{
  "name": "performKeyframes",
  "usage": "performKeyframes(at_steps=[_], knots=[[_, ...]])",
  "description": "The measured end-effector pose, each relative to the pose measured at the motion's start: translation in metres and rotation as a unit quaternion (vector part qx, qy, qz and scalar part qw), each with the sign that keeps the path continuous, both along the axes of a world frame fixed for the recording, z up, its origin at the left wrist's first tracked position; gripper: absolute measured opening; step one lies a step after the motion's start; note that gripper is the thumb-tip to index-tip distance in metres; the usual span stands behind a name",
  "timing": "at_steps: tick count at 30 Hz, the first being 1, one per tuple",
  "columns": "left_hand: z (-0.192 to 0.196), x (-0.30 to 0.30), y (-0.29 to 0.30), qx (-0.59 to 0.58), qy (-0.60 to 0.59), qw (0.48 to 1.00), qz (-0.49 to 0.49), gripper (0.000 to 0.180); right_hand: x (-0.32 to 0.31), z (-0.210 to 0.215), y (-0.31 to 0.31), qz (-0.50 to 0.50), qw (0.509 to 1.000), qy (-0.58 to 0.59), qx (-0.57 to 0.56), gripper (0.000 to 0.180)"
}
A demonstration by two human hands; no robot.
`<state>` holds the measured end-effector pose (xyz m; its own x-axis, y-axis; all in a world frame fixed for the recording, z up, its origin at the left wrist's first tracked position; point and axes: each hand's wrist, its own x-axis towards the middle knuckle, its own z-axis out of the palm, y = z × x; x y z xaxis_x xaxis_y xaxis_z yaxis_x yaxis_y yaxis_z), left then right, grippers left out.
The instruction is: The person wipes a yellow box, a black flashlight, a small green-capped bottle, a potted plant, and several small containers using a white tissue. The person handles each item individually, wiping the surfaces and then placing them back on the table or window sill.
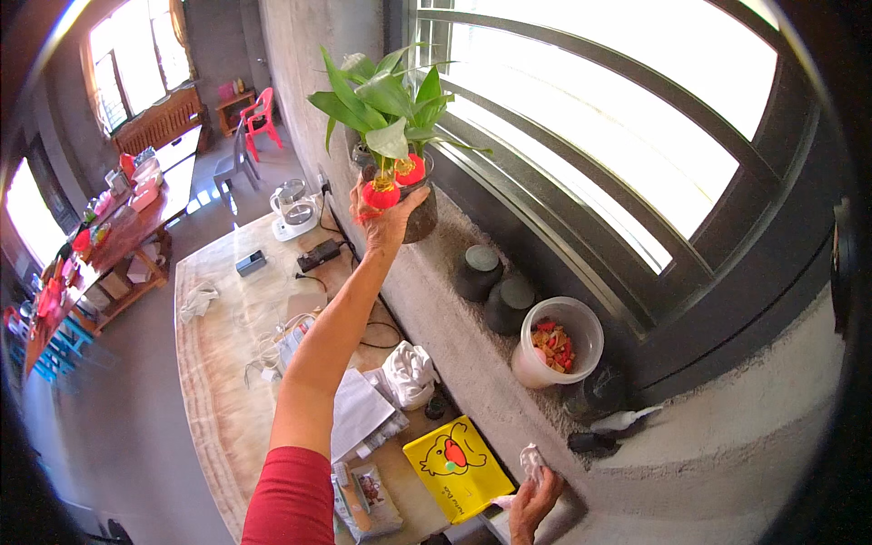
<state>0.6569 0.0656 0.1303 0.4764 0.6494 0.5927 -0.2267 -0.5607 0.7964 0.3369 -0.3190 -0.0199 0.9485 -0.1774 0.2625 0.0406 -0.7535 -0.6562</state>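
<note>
Head view: potted plant (400, 127) at left hand (386, 218)

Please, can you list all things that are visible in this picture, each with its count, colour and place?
plant: 1, green leaves, in glass pot with red ornaments, on sill, held up by left hand
tub: 1, white, red and brown bits inside, on sill
lids: 2, dark round, on sill
kettle: 1, clear glass, far end of table
table: 1, pale marble, left of sill
yellow box: 1, duck picture, near table end
white cloth: 1, on table by sill
papers: several, white, on table
chair: 1, red, far room
left hand: on plant pot
right hand: holds a small white wad on sill
</note>
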Motion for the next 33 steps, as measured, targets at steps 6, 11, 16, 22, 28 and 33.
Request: performKeyframes(at_steps=[6, 11, 16, 22, 28, 33], knots=[[0.004, 0.022, 0.003, 0.038, -0.016, 0.998, 0.044, 0.083, -0.002, 0.004, 0.001, 0.008, 0.999, 0.032, 0.002, 0.027], [-0.011, 0.042, 0.016, 0.031, -0.042, 0.998, 0.047, 0.087, 0.0, 0.004, 0.004, 0.001, 0.999, -0.034, -0.041, 0.026], [-0.009, 0.046, 0.018, 0.06, -0.021, 0.994, 0.084, 0.079, 0.005, 0.015, 0.011, -0.005, 0.993, -0.101, -0.055, 0.021], [-0.006, 0.044, 0.014, 0.066, -0.018, 0.996, 0.052, 0.079, 0.002, 0.008, 0.009, -0.007, 0.993, -0.097, -0.068, 0.024], [-0.018, 0.042, 0.031, 0.03, -0.022, 0.999, 0.023, 0.091, 0.001, 0.003, 0.002, 0.022, 0.999, -0.011, -0.023, 0.032], [-0.055, -0.018, -0.012, -0.091, -0.078, 0.993, -0.013, 0.074, -0.001, -0.003, 0.0, 0.013, 1.0, -0.023, -0.009, 0.03]])
